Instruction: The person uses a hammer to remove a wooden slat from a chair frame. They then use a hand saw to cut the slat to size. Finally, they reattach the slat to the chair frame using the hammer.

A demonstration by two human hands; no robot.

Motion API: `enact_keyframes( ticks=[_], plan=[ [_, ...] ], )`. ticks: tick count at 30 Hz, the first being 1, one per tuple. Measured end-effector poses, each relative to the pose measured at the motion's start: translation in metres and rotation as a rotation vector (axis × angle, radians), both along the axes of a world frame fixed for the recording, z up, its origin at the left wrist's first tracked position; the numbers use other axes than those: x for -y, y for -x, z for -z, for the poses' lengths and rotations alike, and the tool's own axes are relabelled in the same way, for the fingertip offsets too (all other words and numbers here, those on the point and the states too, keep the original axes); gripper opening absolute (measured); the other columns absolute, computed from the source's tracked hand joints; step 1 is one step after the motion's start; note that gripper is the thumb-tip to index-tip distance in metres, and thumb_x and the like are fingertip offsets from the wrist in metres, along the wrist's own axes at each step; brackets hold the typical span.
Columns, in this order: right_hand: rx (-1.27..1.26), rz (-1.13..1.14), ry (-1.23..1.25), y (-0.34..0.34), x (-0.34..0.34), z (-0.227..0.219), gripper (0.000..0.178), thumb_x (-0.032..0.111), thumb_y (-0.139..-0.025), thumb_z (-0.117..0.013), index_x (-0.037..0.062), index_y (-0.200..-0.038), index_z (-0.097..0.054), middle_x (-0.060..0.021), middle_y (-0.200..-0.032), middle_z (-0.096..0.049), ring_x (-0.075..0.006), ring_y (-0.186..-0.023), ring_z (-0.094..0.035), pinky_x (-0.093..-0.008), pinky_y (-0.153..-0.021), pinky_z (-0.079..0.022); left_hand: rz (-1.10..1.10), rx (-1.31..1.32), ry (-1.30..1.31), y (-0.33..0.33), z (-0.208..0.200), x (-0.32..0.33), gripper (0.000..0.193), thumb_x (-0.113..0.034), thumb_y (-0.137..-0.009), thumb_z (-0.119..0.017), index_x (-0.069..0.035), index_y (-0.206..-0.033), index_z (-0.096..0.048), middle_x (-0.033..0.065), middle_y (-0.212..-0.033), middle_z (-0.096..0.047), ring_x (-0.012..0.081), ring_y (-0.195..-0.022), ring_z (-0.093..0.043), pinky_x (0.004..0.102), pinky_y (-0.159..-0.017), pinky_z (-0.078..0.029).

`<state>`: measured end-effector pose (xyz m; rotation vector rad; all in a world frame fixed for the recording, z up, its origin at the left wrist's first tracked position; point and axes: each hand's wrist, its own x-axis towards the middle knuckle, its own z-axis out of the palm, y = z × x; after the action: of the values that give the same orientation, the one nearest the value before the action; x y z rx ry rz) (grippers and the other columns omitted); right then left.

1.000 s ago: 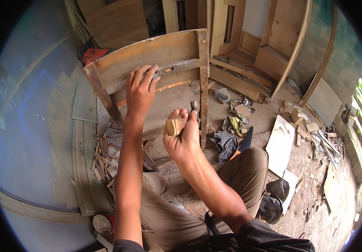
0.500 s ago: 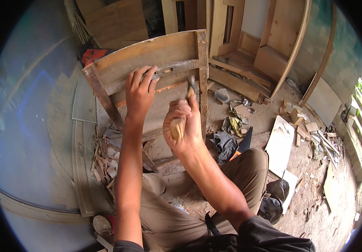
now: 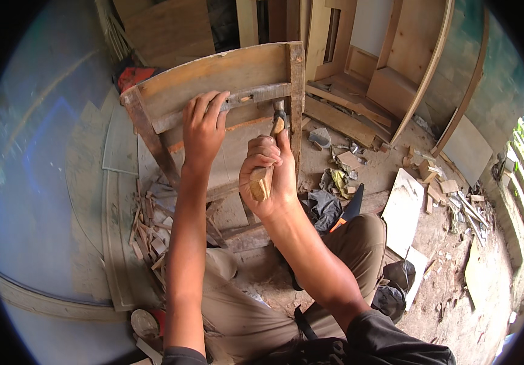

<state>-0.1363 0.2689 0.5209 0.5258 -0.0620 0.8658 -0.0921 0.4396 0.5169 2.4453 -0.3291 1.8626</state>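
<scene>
A worn wooden chair frame (image 3: 296,128) stands in front of my knees, with a curved top panel (image 3: 213,73) and a narrower crossrail (image 3: 259,94) under it. My left hand (image 3: 203,131) grips the crossrail near its middle, fingers bent over it. In my right hand (image 3: 269,173) is a hammer (image 3: 260,185), its pale wooden handle wrapped by my fingers and its butt toward me. The dark hammer head (image 3: 280,109) is just below the crossrail's right end, beside the upright post; whether it touches the wood I cannot tell.
Wood scraps (image 3: 151,228) lie left of the chair and offcuts (image 3: 438,185) at the right. A handsaw (image 3: 353,204) with an orange handle rests by my right knee, next to a black plastic bag (image 3: 324,208). A wooden cabinet frame (image 3: 423,73) stands behind; a pale board (image 3: 403,210) lies right.
The hammer head, blurred before, has moved slightly up toward the crossrail's right end. My right hand has shifted a little right. My left hand keeps its place on the rail.
</scene>
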Motion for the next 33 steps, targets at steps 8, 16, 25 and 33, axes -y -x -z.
enact_keyframes(
  ticks=[8,16,25,33],
  plan=[
    [0.028,-0.016,-0.061,-0.002,0.002,0.004,0.039,0.038,-0.101,-0.048,0.0088,-0.075,-0.044,0.0023,-0.062,-0.043,-0.0068,-0.046,-0.047,-0.0232,-0.051,-0.050,0.006,-0.003,0.008,0.001,-0.001,0.002,0.043,0.002,-0.071,-0.072,-0.010,-0.112,-0.065,0.0059,-0.107,-0.063,0.0272,-0.099,-0.058,0.0402,-0.090,-0.044],
    [0.105,-0.011,-0.112,-0.010,0.012,0.021,0.037,0.036,-0.101,-0.048,0.0069,-0.079,-0.043,0.0018,-0.064,-0.043,-0.0073,-0.047,-0.048,-0.0231,-0.049,-0.050,-0.045,0.008,0.033,0.014,-0.004,-0.004,0.042,0.000,-0.071,-0.073,-0.009,-0.111,-0.066,0.0057,-0.107,-0.064,0.0273,-0.098,-0.058,0.0393,-0.088,-0.046],
    [0.080,-0.099,-0.160,-0.005,0.016,0.012,0.037,0.034,-0.101,-0.049,0.0078,-0.074,-0.042,0.0022,-0.062,-0.042,-0.0076,-0.045,-0.047,-0.0218,-0.047,-0.049,-0.077,0.014,0.072,0.021,-0.001,-0.015,0.041,0.003,-0.069,-0.074,-0.010,-0.107,-0.068,0.0061,-0.102,-0.065,0.0267,-0.095,-0.059,0.0381,-0.085,-0.047],
    [0.041,-0.101,-0.142,-0.010,0.021,0.014,0.035,0.032,-0.101,-0.048,0.0072,-0.077,-0.042,0.0016,-0.062,-0.042,-0.0077,-0.045,-0.048,-0.0220,-0.046,-0.049,-0.049,0.020,0.068,0.019,-0.002,-0.018,0.042,0.003,-0.067,-0.075,-0.010,-0.107,-0.069,0.0068,-0.100,-0.066,0.0264,-0.092,-0.060,0.0373,-0.083,-0.047]
  ],
)
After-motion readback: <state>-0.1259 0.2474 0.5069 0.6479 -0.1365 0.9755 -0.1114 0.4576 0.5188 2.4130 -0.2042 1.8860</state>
